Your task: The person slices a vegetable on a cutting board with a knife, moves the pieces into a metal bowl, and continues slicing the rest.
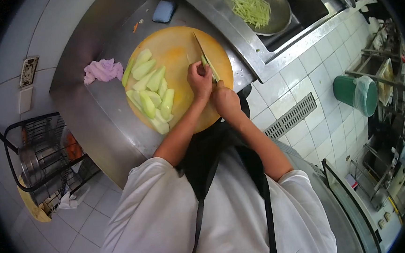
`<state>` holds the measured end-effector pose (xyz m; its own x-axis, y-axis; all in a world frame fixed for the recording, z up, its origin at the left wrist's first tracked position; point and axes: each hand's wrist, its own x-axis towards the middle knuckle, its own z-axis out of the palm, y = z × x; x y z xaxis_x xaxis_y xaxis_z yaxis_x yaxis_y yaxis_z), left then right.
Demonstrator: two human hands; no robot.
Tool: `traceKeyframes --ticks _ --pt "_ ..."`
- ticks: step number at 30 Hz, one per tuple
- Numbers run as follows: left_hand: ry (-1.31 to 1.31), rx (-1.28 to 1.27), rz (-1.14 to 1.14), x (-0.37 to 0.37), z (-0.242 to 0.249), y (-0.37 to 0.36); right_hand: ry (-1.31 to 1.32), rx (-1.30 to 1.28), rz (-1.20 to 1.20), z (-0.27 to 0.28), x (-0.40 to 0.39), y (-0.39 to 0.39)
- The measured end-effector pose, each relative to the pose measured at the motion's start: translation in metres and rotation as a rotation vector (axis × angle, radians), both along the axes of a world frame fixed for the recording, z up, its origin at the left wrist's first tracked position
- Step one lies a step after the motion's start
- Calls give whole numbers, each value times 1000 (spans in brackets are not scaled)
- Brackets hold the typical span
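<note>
My right hand [227, 101] is wrapped around the handle of a kitchen knife [206, 53], whose blade points away from me over the round wooden cutting board [177, 36]. Beside the blade, my left hand [201, 82] has its fingers curled against a narrow piece of pale green vegetable [203, 60], mostly hidden by the fingers and knife. On the board's left half lie several peeled, pale green vegetable wedges [154, 80], loosely piled. Thin pale slivers rest on the board just left of the knife.
A crumpled pinkish cloth [103, 70] and a blue sponge [164, 11] lie on the steel counter [93, 103]. At the upper right, a metal bowl [279, 15] holds green strips [252, 11]. A black wire rack [50, 160] stands left; a green bin [350, 95] stands right.
</note>
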<state>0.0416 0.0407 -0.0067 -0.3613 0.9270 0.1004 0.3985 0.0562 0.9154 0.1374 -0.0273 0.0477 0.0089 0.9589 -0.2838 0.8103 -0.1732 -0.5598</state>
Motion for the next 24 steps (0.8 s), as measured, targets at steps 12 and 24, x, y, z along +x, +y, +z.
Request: traceKeyframes --ticks 12,24 --pt "-70 -64 -39 0 12 -3 -8 -116 51 6 30 -72" --pt "-524 -273 -184 -29 -3 8 -22 -252 140 118 94 -124"
